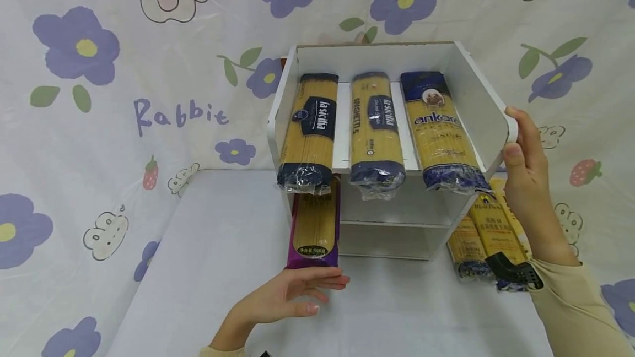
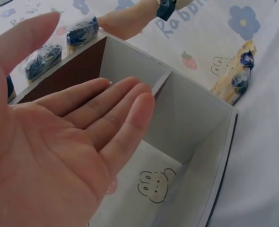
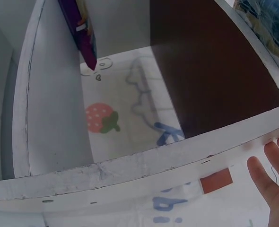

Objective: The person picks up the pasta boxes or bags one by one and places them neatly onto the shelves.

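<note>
A white shelf unit [image 1: 384, 241] stands on the table with spaghetti packs on its top tier. My left hand [image 1: 288, 293] has its fingers straight, right at the near end of a purple spaghetti pack [image 1: 315, 230] that sticks out of the middle tier on the left side. In the left wrist view the palm [image 2: 59, 146] shows with nothing in it, and the pack is hidden. My right hand [image 1: 531, 167] grips the front edge of the unit's right side panel, thumb in front. The purple pack [image 3: 82, 35] also appears inside the unit in the right wrist view.
On the top tier lie two la sicilia spaghetti packs [image 1: 310, 128] [image 1: 375, 128] and an ankara pack [image 1: 441, 131]. Several yellow pasta packs [image 1: 488, 230] lean beside the unit's right side, close to my right forearm. A patterned cloth [image 1: 149, 59] hangs behind.
</note>
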Tool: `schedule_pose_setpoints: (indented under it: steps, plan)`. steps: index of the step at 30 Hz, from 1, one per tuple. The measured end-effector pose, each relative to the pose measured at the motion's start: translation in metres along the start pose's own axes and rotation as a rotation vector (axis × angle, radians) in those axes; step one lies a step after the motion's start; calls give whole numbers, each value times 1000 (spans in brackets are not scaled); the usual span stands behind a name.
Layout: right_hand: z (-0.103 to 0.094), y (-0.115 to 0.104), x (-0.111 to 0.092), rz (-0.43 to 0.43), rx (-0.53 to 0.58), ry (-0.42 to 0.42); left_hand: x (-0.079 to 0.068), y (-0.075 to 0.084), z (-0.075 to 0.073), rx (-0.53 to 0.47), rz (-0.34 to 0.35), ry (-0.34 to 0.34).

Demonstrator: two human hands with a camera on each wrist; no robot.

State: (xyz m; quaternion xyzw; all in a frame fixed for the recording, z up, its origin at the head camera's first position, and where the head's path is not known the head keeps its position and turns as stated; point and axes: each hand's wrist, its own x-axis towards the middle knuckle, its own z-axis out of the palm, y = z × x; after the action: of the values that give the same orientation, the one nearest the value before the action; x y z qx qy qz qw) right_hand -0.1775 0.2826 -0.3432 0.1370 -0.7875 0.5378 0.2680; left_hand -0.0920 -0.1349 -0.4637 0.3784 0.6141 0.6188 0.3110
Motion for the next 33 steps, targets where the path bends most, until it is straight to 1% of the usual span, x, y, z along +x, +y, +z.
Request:
schedule_pose_setpoints:
  steps: [2,4,11,17,19,20,24,26,27,28,30,32,33]
  plan:
    - [1,-2,0,27,-7,13,2,-1,-3,14,8,20]
    - [1,-4,-1,31,-14,12,5,-2,-6,17,15,36]
    - [2,-8,-2,31,-27,2,11,-8,-17,-43,36,65]
    - [2,-5,-1,30,-27,-2,15,-8,-21,-65,30,87]
    - [2,-3,-1,42,-28,9,15,-8,-22,-55,27,83]
    - [2,-3,-1,52,-30,18,15,-7,-22,-46,14,80]
    - [2,-2,-1,63,-36,26,10,-1,-25,40,-4,35]
    - [1,-2,-1,62,-34,19,5,8,-29,93,6,-7]
    - [1,-2,-1,60,-32,14,1,15,-31,114,29,-29]
    - [1,-3,-1,56,-31,8,-2,24,-34,131,56,-50]
    - [1,-3,-1,40,-33,-7,-10,46,-40,167,141,-78]
    - [0,-4,-1,31,-35,-8,-17,71,-48,217,252,-49]
    - [0,-4,-1,27,-39,-9,-20,84,-52,249,312,-8]
